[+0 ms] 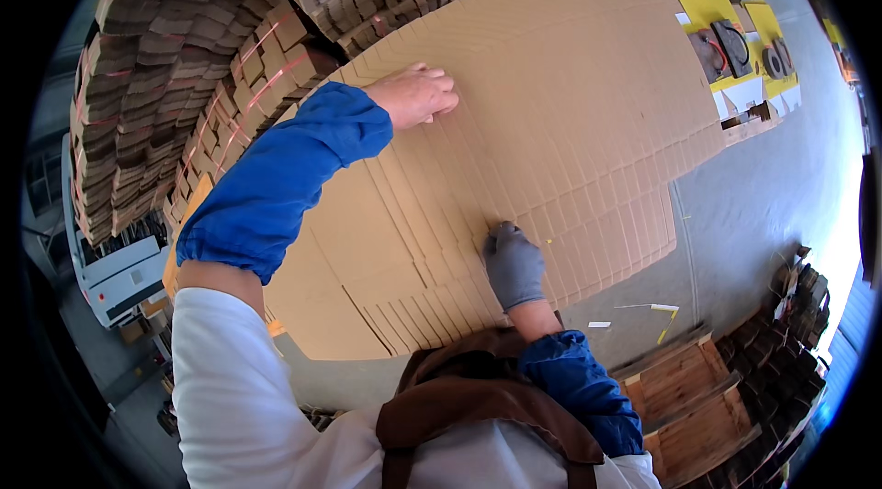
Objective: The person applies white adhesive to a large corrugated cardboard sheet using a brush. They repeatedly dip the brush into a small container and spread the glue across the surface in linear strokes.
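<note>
Overlapping brown cardboard sheets (588, 103) lie fanned out in front of me, their edges stepped like shingles. My left hand (415, 96), bare below a blue sleeve cover, rests on the far left part of the fan. Its fingers are curled in at a sheet edge, and the fingertips are partly hidden. Closer to my body, my right hand (514, 266) wears a grey glove. That hand is closed at the stepped edges near the middle of the fan, with its thumb side against the cardboard.
Tied stacks of folded cardboard (276, 57) rise at the left and back. At the far right stands a yellow-topped surface (735, 39) with tape rolls and tools. A wooden pallet (689, 393) lies on the floor at lower right, beside dark stacked pieces (781, 351).
</note>
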Tool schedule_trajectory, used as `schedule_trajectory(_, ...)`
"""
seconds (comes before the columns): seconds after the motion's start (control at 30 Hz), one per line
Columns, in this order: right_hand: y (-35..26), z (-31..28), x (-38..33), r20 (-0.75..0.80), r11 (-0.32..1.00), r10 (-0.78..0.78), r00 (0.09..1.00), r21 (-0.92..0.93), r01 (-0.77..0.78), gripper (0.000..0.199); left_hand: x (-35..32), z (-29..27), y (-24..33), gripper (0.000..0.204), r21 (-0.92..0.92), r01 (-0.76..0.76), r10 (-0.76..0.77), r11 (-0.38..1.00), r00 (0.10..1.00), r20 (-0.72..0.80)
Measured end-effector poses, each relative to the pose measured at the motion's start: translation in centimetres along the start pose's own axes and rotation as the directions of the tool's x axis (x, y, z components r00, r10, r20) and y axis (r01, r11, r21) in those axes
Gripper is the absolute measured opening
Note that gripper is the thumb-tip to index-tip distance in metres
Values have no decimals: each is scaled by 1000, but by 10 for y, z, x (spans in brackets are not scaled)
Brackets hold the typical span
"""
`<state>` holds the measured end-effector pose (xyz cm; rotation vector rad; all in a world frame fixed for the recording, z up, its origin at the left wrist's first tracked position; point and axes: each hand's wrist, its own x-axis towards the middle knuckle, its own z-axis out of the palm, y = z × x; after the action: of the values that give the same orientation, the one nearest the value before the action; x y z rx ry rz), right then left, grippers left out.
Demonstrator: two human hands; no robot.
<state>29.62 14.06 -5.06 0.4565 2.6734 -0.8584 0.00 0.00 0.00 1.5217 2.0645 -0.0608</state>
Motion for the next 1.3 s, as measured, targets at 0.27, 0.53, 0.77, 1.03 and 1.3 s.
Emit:
schedule_trajectory(0.27,-15,-3,-27,-8,996,-88,996,34,88,19,-36,10,-20,18,-125,72,-75,990,997,-22)
schedule_trajectory(0.53,-15,-4,-25,68,990,-3,998,138,-7,22,-40,15,-19,24,-41,-5,2,999,997,-76)
schedule_trajectory(0.77,-11,-2,-21,96,976,-27,995,218,5,22,-33,8,-22,23,-21,-17,16,1000,1000,-24)
schedule_trajectory(1.03,-19,-2,-21,101,997,-77,992,38,73,20,-23,5,-26,21,-35,-36,39,999,995,88)
schedule_trajectory(1.3,-20,0,-19,107,996,-94,990,4,94,21,-16,7,-32,22,-98,-26,36,995,993,110)
